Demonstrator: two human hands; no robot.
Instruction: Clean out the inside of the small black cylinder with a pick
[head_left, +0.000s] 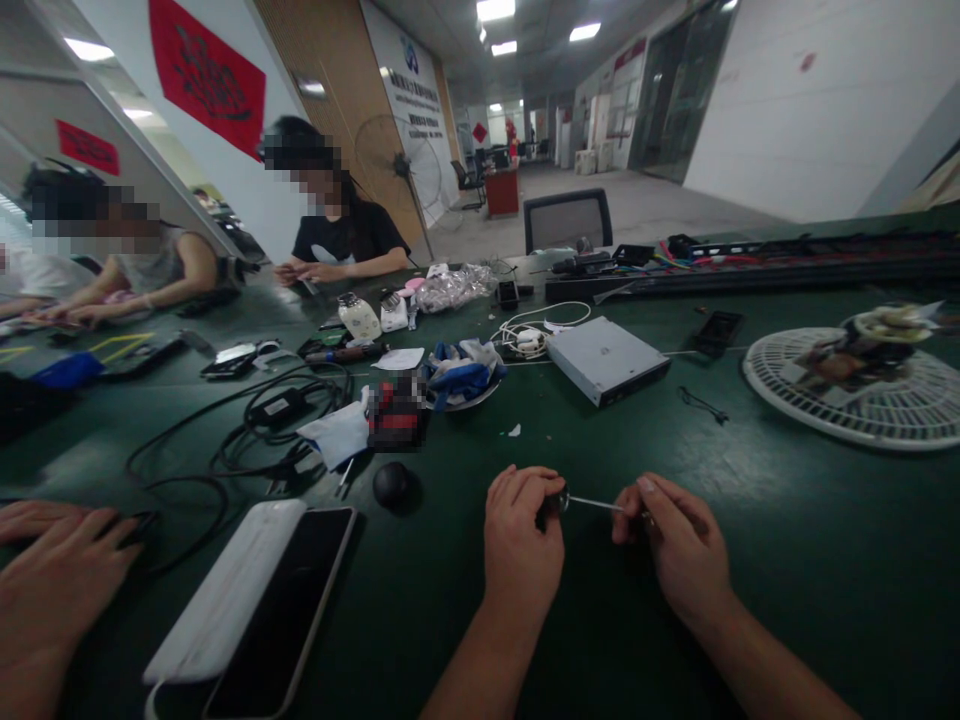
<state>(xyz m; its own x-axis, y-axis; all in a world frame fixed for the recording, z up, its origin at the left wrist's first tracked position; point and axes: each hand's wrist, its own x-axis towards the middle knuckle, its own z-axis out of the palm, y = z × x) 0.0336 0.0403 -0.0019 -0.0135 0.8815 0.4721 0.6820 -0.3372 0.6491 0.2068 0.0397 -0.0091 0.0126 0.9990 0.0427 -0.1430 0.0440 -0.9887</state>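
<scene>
Slim silvery metal-looking rod (595, 503), just one, stretches over the dark green bench (600, 640) between the left hand (525, 525), grasping its small round end, and the right hand (682, 550), pinching the other, seemingly for steadiness. One white oblong slab (232, 590) and one black-screened phone (292, 610) lie leftward, clear of both forearms.

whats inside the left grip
The left grip holds a small object, with only a dark, shiny edge showing. The fingers cover the rest, so I can't tell what it is. A thin metal rod spans from there to the right grip.
</scene>
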